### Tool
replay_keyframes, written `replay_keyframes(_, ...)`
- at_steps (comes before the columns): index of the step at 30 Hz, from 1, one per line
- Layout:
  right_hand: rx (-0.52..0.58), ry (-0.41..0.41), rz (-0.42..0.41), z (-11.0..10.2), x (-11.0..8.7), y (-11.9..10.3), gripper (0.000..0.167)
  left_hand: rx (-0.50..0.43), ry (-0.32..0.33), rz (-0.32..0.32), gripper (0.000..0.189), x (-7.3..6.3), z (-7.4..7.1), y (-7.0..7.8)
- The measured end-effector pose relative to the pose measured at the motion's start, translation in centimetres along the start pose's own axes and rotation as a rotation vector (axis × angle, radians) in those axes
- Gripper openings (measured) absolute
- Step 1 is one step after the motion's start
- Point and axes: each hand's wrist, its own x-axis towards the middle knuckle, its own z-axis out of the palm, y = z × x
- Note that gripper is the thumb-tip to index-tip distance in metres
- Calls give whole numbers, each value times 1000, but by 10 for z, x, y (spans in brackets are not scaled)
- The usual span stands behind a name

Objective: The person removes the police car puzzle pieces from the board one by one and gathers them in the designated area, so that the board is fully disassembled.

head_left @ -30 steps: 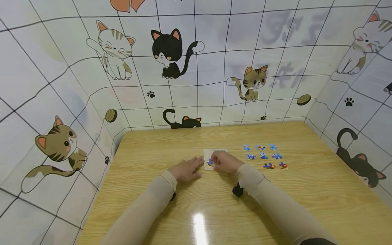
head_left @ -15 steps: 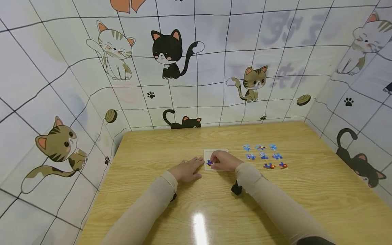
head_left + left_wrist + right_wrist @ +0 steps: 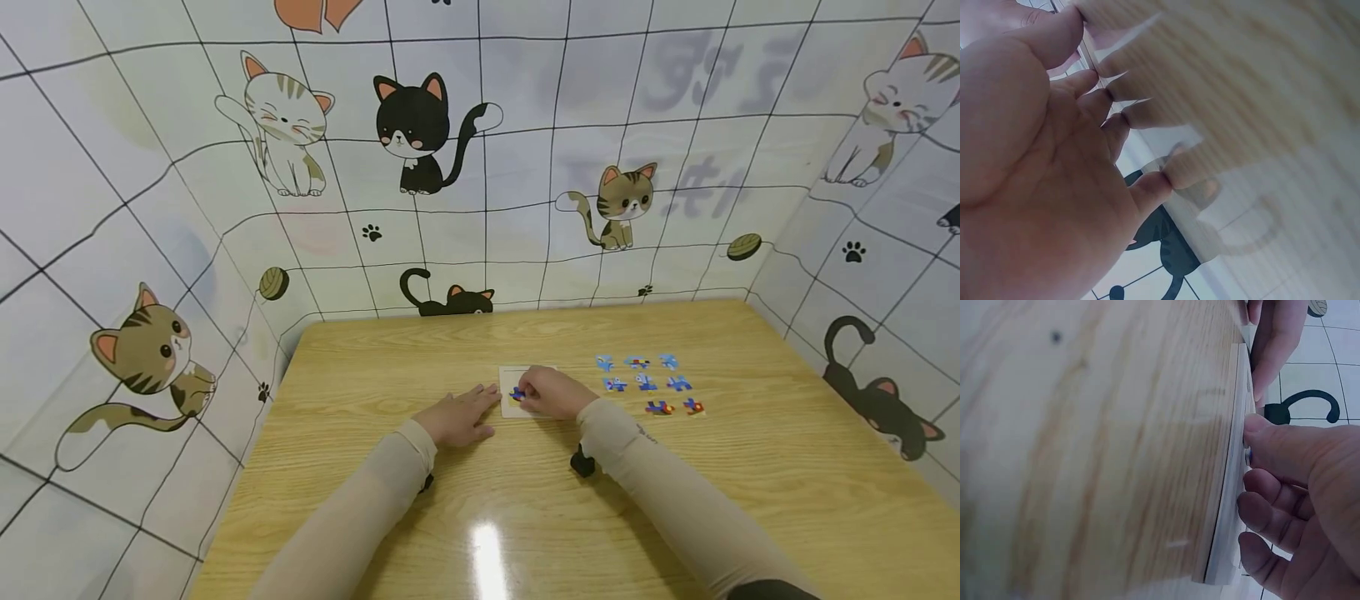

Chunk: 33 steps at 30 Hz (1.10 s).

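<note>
A thin, pale square puzzle board lies on the wooden table. My right hand is over it, pinching a blue and yellow jigsaw piece near the board's left side. In the right wrist view the thumb presses in at the board's edge, the other fingers are curled, and most of the piece is hidden. Just left of the board, my left hand rests with its fingers spread and fingertips right at the board's edge. The left wrist view shows those fingertips touching the glossy tabletop.
Several loose jigsaw pieces, among them a blue piece and a red one, lie in rows to the board's right. The wooden table meets a cat-patterned cloth wall at its back and sides.
My right hand has shifted the jigsaw piece slightly over the board's left side, and its angle has changed a little. My left hand has stayed in place.
</note>
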Motion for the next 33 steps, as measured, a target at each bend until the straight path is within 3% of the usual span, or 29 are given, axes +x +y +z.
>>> replay_keyframes(7,-11,21,-25,0,-1,0,16,9,9,3,65,-1,-1,1)
replay_keyframes(16,7,51,-42,-7,-12,8,21,14,9,5,65,-1,-2,2)
replay_keyframes(25,8,75,-20,-27,-42,12,21,4,18,10,65,-1,0,1)
replay_keyframes(33,-8,101,-5,-40,-69,38,19,-2,13,20,65,-3,0,0)
